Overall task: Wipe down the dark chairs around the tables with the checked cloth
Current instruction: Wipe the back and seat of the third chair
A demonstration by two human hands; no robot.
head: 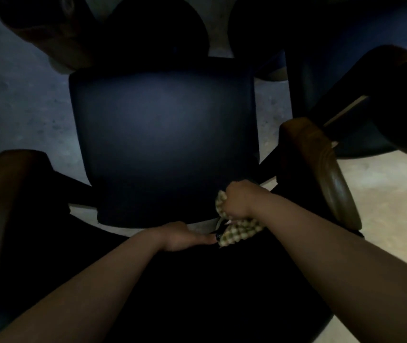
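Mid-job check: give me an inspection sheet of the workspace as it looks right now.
Surface: dark chair seat, bare, dimly lit.
Job's things: checked cloth, bunched at the seat's near right corner.
Clutter: nothing seen.
Grippers: right hand grips the cloth; left hand lies with straight fingers beside the cloth.
Cables: nothing seen.
Surroundings: brown wooden armrests either side; more dark chairs beyond; pale floor.

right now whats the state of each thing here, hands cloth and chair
right hand: gripping the checked cloth
checked cloth: bunched up, at the seat's near right corner
left hand: fingers straight, tips at the cloth
chair seat: bare, nothing lying on it
right armrest: untouched by either hand
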